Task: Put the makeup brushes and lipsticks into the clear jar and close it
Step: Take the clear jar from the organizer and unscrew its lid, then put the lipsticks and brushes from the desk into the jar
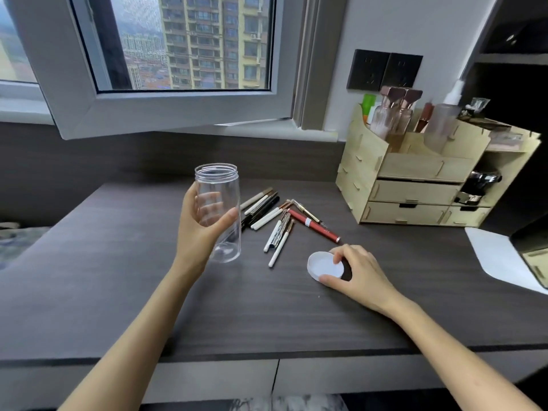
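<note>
Dark wood-grain desk beneath a window is carrying the work. Toward its left, the left hand is gripping the clear jar upright, fingers curled around its wall, mouth open and empty, apparently ready for filling. Just right of it, brushes and lipsticks are lying loose near mid-desk. Further right, the right hand is pinching the white lid with narrowly spread fingertips, inside upward on the desk, probably parking it until closing.
</note>
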Demonstrator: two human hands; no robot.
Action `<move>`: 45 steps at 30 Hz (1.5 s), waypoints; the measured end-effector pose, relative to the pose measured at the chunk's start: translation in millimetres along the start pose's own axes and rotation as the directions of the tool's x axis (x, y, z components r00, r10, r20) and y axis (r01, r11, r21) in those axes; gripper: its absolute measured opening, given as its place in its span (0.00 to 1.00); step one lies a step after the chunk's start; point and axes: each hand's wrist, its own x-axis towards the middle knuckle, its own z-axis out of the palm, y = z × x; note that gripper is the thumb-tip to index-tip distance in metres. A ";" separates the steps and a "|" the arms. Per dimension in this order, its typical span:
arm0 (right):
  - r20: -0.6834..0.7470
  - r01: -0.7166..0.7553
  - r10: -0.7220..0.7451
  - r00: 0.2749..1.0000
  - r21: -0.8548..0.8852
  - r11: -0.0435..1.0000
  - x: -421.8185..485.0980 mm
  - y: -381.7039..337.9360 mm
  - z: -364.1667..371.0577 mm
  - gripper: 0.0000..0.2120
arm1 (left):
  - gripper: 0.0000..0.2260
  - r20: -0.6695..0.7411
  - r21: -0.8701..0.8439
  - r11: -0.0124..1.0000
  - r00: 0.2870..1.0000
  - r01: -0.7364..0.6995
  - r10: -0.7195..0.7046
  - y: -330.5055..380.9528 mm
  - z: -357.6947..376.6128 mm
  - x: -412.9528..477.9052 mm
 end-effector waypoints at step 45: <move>-0.179 0.459 -0.427 0.886 0.209 0.864 96.5 -164.1 -40.7 0.08 | 0.29 0.208 0.106 0.994 0.977 0.020 -0.042 -7.3 -7.2 -3.5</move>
